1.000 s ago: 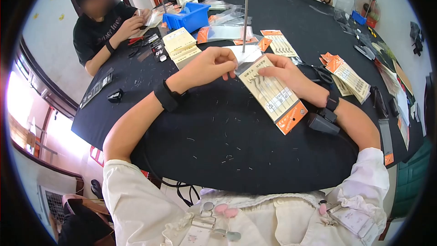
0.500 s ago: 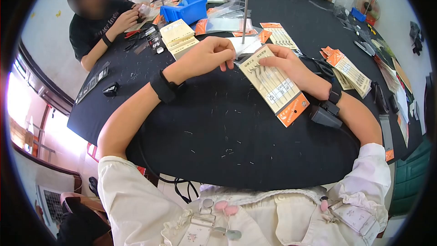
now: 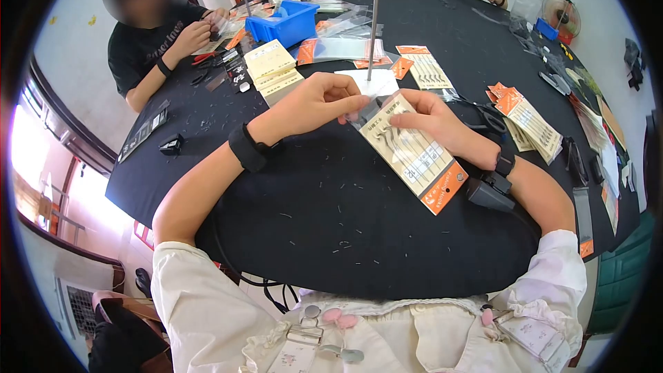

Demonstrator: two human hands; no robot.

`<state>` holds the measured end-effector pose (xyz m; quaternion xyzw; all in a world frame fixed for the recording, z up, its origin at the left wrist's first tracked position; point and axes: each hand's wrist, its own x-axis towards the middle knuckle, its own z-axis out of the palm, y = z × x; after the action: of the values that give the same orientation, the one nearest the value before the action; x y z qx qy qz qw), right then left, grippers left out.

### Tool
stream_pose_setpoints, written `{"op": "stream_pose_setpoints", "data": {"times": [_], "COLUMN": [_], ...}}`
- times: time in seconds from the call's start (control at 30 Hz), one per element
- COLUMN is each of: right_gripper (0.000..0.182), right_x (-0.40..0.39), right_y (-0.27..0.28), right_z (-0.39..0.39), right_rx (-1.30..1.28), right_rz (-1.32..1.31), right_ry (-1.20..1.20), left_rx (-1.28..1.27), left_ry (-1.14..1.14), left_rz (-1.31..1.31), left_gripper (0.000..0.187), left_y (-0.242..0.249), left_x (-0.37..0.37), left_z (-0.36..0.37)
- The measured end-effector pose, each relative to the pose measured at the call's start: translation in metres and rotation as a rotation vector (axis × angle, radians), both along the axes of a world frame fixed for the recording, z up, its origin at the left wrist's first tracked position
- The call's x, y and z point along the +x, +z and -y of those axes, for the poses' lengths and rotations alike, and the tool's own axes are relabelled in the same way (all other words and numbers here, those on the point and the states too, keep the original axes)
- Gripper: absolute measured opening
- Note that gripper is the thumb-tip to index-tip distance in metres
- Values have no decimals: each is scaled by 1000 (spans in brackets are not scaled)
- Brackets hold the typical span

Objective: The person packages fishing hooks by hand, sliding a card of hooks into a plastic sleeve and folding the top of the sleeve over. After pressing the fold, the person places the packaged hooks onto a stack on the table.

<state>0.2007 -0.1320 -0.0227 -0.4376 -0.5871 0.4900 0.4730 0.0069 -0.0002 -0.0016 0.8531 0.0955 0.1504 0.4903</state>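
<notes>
My right hand [image 3: 438, 124] grips a fishing hook packet [image 3: 420, 160], thumb across the front and the other fingers behind it. It is a cream card with a row of hooks and an orange end that tilts down towards the right. At the packet's upper end, see-through plastic [image 3: 359, 116] sticks out. My left hand [image 3: 326, 102] is closed, thumb and forefinger pinching that plastic. Just beyond both hands, a white base [image 3: 369, 83] carries an upright metal rod [image 3: 373, 21]. More hook packets [image 3: 425, 69] lie behind my right hand.
A stack of cream cards [image 3: 273, 69] and a blue bin [image 3: 284, 22] stand at back left. Scissors [image 3: 489, 119] and a packet pile [image 3: 528, 119] lie to the right. Small bits are scattered over the black tabletop [image 3: 304, 200]. A co-worker [image 3: 155, 45] sits at left.
The packet has shifted a little down, and its orange end sits lower. My left hand has moved slightly right and down, its fingers now on the plastic at the packet's top.
</notes>
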Motion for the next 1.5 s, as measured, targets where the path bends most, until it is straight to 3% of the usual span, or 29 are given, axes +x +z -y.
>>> {"op": "stream_pose_setpoints", "data": {"times": [0.73, 1.5], "right_gripper": [28, 28], "right_x": [-1, -2], "right_y": [0, 3], "right_z": [-1, 1], "right_rx": [-76, -84], "right_rz": [-165, -117], "right_ry": [-72, -63], "left_rx": [-10, 36], "left_ry": [73, 78], "left_rz": [-3, -7], "left_gripper": [19, 13], "left_y": [-4, -2], "left_x": [0, -1], "left_z": [-4, -4]}}
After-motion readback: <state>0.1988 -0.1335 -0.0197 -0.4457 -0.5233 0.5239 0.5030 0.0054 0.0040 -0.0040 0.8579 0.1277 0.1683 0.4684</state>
